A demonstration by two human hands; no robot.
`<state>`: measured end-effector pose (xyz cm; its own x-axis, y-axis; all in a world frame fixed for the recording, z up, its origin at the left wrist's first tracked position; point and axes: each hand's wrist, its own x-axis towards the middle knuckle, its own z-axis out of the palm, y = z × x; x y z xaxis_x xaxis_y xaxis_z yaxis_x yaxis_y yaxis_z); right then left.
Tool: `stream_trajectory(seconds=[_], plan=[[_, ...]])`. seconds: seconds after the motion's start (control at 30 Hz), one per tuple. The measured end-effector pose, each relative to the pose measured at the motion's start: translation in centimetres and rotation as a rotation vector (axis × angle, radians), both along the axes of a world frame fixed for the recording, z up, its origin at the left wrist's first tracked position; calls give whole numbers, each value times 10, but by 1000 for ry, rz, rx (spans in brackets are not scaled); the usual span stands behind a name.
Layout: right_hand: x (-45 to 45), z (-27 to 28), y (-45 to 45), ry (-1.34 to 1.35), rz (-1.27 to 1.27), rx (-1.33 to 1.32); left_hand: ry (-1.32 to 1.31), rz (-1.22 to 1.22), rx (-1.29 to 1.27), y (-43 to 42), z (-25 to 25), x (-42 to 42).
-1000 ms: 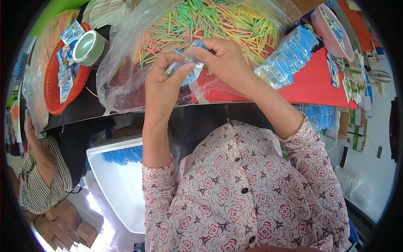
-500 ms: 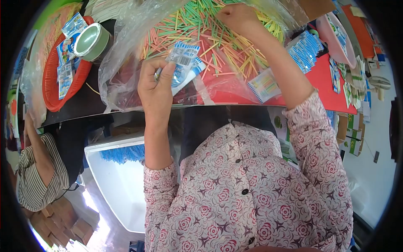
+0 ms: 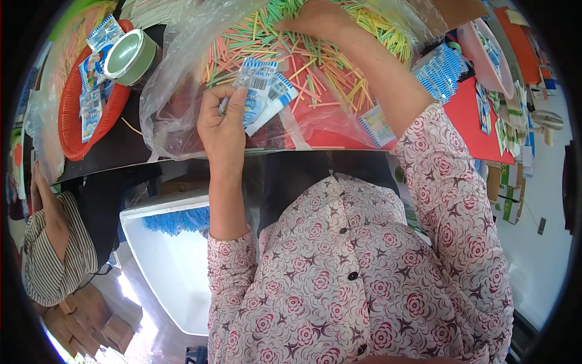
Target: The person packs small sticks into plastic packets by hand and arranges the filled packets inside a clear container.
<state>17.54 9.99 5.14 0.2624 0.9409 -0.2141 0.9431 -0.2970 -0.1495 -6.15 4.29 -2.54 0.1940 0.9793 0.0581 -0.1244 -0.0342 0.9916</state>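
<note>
My left hand (image 3: 223, 118) is closed around small blue-and-white printed packets (image 3: 257, 82), fanned out above the table's front edge. One packet shows a barcode, and white edges stick out beneath it. My right hand (image 3: 321, 21) reaches into a heap of thin coloured sticks (image 3: 242, 51), pink, green and yellow. Its thumb stretches left over the sticks, apart from the fingers, which are partly cut off by the top of the view. The sticks lie on a clear plastic sheet (image 3: 176, 91). Beneath my right forearm lies a filled packet (image 3: 377, 125) with coloured sticks inside.
A stack of blue-and-white packets (image 3: 441, 73) stands at right, near a pink basin (image 3: 485, 57). At left are a red basket (image 3: 70, 121) with packets and a green-and-white tub (image 3: 130, 57). A white bin (image 3: 167, 273) stands below the table. Another person's striped sleeve (image 3: 60, 249) shows at left.
My right hand has moved left over the sticks, its thumb now stretched out. My left hand stays nearly in place, and the packets in it have spread slightly.
</note>
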Motion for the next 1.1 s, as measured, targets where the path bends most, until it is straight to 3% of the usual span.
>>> stream_trajectory(seconds=[0.17,0.33,0.53,0.83,0.93,1.1], plan=[[0,-34,10,-6,-41,25,-4,-2,9,2,-6,1],[9,-70,10,13,-60,232,9,-2,11,2,-7,1],[-10,-48,-7,67,-157,191,19,-2,47,2,-9,2],[-7,-60,7,61,-46,160,5,-16,22,2,-9,1],[1,-64,1,127,-30,320,-7,-5,30,1,-8,0],[8,-63,-20,262,-28,333,-70,-19,-5,0,-5,1]])
